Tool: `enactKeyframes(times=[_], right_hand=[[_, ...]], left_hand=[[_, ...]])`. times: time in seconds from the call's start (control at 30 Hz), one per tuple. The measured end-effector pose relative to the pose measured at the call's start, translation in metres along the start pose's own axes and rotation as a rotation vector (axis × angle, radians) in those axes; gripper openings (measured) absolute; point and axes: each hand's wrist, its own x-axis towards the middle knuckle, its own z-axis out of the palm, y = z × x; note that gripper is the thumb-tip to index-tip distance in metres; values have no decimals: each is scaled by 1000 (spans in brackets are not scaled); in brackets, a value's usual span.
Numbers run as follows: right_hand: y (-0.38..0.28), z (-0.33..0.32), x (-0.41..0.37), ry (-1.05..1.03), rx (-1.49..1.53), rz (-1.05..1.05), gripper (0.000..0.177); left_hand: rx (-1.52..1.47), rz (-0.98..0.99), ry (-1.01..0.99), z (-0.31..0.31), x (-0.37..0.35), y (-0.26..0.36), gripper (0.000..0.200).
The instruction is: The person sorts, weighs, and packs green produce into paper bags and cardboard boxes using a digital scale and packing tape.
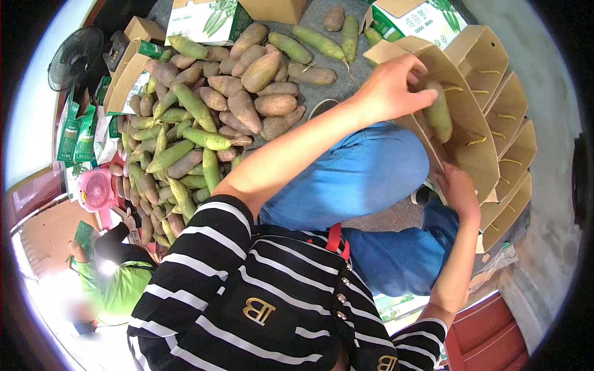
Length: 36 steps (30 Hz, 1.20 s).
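Note:
My left hand (396,86) is over the open cardboard box (473,123), its thumb and fingers apart. Just beyond the thumb, a green radish (439,114) slants down inside the box, slightly blurred; it looks free of the fingers. My right hand (456,188) grips the near edge of the same box, with some fingertips hidden behind the cardboard. To the left of my knee lies a big heap of green radishes (195,106) mixed with brown, earthy-looking long roots (242,111).
More open cardboard boxes (510,114) stand nested at the right, beside a grey wall. Printed boxes (207,21) are at the back. A black fan (74,57) and pink fan (97,187) stand left. Another person in a green top (120,287) is at lower left.

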Motion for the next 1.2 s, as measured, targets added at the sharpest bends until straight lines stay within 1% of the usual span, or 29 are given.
enactKeyframes(times=[0.03, 0.1, 0.17, 0.23, 0.27, 0.3, 0.33, 0.37, 0.4, 0.43, 0.5, 0.57, 0.6, 0.7, 0.8, 0.83, 0.87, 0.9, 0.93, 0.97, 1.03, 1.13, 1.17, 1.2], right_hand=[[-1, 0, -1, 0, -2, 7, 26], [2, 2, -1, -22, 5, 7, 28], [0, 1, 1, -35, 10, 11, 29], [-3, -2, 1, -43, 18, 28, 31], [-2, -2, 1, -36, 11, 35, 31], [1, -1, 1, -32, 4, 44, 31], [3, 0, 0, -29, -4, 54, 31], [2, 0, 0, -46, -19, 65, 31], [1, 0, 1, -62, -35, 73, 31], [0, 0, 2, -77, -53, 79, 32], [-4, -2, 2, -65, -10, 101, 32], [-7, -4, 2, -52, 7, 115, 32], [-8, -3, 2, -45, 6, 119, 32], [-6, -1, 1, -20, 11, 107, 31], [-2, 3, 1, -25, 8, 81, 32], [2, 2, 1, -29, 3, 85, 33], [0, 1, 0, -11, -2, 62, 33], [2, 3, -2, 33, 11, 25, 28], [5, 5, -3, 78, 25, -16, 24], [4, 3, -1, 44, 25, 13, 23], [2, -3, -1, -19, 32, 65, 21], [4, 0, -1, 4, 22, 59, 21], [3, -1, -2, -6, 28, 63, 21], [2, -3, -2, -14, 33, 65, 21]], left_hand=[[82, 107, 99, -5, -6, -6, 38], [216, 224, 248, -29, -19, -30, 32], [165, -40, 276, -57, -44, -69, 28], [242, -223, 372, -93, -78, -121, 28], [366, -264, 462, -113, -94, -145, 30], [543, -257, 553, -135, -116, -180, 36], [733, -358, 631, -152, -132, -199, 43], [668, -502, 592, -171, -149, -215, 52], [760, -661, 644, -179, -167, -238, 63], [745, -787, 659, -189, -186, -266, 73], [699, -1074, 672, -185, -198, -269, 83], [340, -1285, 679, -187, -211, -296, 85], [154, -1378, 671, -185, -210, -295, 87], [80, -1476, 722, -175, -202, -292, 80], [-36, -1244, 906, -161, -203, -282, 72], [-43, -1245, 895, -159, -200, -268, 67], [-297, -1256, 958, -161, -203, -280, 63], [-435, -1317, 1004, -172, -214, -320, 57], [-588, -1405, 1019, -170, -192, -278, 57], [-718, -1438, 1028, -173, -187, -269, 55], [-723, -1236, 799, -152, -169, -202, 52], [-545, -925, 498, -117, -125, -116, 52], [-395, -736, 463, -104, -109, -103, 56], [-239, -563, 368, -94, -90, -78, 58]])
